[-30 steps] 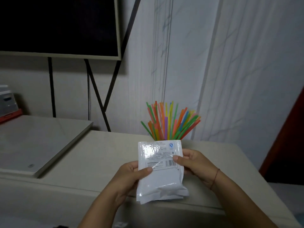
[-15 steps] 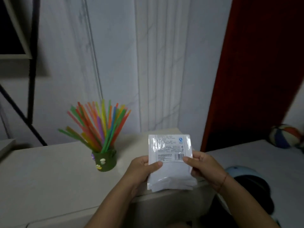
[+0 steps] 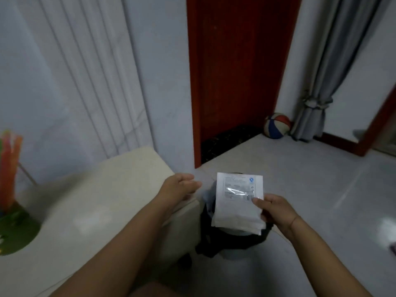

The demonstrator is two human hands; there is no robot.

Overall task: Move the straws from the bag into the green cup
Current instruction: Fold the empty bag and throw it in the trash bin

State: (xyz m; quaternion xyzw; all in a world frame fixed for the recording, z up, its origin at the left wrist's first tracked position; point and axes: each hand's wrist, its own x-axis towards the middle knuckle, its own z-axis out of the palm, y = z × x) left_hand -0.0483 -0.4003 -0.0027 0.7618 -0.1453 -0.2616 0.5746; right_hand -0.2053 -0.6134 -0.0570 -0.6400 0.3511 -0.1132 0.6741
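The straws [image 3: 9, 168] stand upright in the green cup [image 3: 15, 230], which sits on the worktop [image 3: 96, 200] near its left side, half cut off by the frame and blurred. With the straws in the cup, the transfer itself looks finished.

The bag [image 3: 237, 202] is off the worktop altogether, held upright in the air just past its right edge, label side toward the camera. It looks flat and limp, so it is probably empty. It hangs directly above a dark bin [image 3: 231, 243] on the floor, which suggests it is held there to be dropped in as rubbish.

The right hand [image 3: 276, 211] pinches the bag at its right edge, thumb on the front face and the other fingers curled behind it. The left hand [image 3: 180, 187] holds nothing. Its fingers are loosely extended and close together, and it hovers over the worktop's far right corner, apart from the bag. Whether it touches the surface cannot be told.
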